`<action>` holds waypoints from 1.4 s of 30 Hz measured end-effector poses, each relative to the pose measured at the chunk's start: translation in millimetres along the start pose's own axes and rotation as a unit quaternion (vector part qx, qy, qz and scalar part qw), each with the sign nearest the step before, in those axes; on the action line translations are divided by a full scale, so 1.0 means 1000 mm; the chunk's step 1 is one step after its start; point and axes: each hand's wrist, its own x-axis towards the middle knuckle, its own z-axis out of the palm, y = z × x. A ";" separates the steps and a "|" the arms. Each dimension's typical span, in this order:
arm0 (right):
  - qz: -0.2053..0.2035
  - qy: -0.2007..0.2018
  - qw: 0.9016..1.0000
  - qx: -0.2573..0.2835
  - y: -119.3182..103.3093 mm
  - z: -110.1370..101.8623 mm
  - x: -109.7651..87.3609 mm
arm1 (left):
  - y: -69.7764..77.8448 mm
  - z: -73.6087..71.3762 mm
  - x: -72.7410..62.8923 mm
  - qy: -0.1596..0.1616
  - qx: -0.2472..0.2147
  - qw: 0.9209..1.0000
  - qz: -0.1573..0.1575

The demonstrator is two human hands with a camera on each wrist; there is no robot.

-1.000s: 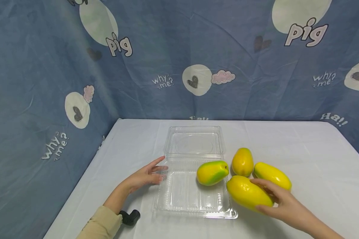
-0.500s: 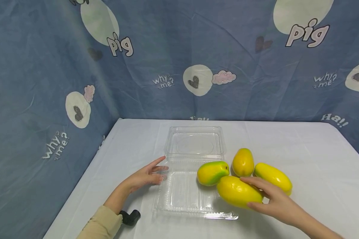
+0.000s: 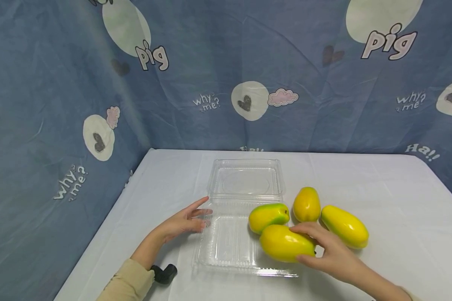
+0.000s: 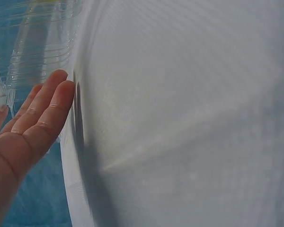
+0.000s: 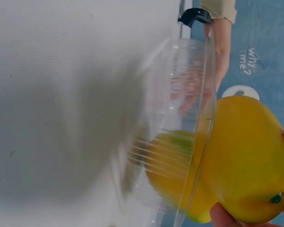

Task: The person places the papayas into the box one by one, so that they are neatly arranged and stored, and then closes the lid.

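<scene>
A clear plastic clamshell box (image 3: 226,255) lies unfolded on the white table, its lid (image 3: 250,179) at the back. My right hand (image 3: 333,253) grips a yellow mango (image 3: 282,244) by its right end, thumb on the near side and fingers on the far side. This mango overlaps the near right part of the tray in the head view; its small dark stem (image 5: 276,197) shows in the right wrist view. Behind it a yellow-green mango (image 3: 265,217) lies inside the tray. My left hand (image 3: 182,221) has its fingers spread at the tray's left rim.
To the right of the box lie two more mangoes, a shorter one (image 3: 306,205) and a longer one (image 3: 345,226). A black strap piece (image 3: 164,274) shows at my left wrist. Behind the table hangs a blue printed cloth (image 3: 196,54).
My right hand has carried the held mango leftward, from beside the tray's right edge to over its right part, near the yellow-green mango. My left hand has stayed in place.
</scene>
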 end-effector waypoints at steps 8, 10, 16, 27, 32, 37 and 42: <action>-0.043 0.016 0.998 -0.052 -0.002 0.012 0.005 | 0.001 0.000 0.000 -0.001 0.001 1.000 0.002; -0.048 0.018 0.996 -0.067 -0.003 0.015 0.006 | 0.001 0.000 -0.001 -0.002 0.001 1.000 0.002; -0.048 0.003 0.995 -0.091 -0.004 0.018 0.010 | 0.001 0.000 -0.001 -0.002 0.000 1.000 0.004; -0.061 -0.015 0.993 -0.096 -0.006 0.028 0.014 | 0.000 -0.001 -0.001 -0.001 -0.005 1.000 0.000; -0.087 -0.010 0.989 -0.120 -0.007 0.032 0.014 | 0.000 0.000 -0.001 -0.004 -0.005 1.000 0.001; -0.104 -0.004 0.983 -0.149 -0.006 0.034 0.013 | 0.000 0.000 0.000 -0.006 -0.004 1.000 0.001; -0.103 -0.003 0.981 -0.165 -0.006 0.035 0.014 | -0.001 0.000 0.000 -0.005 -0.003 1.000 -0.001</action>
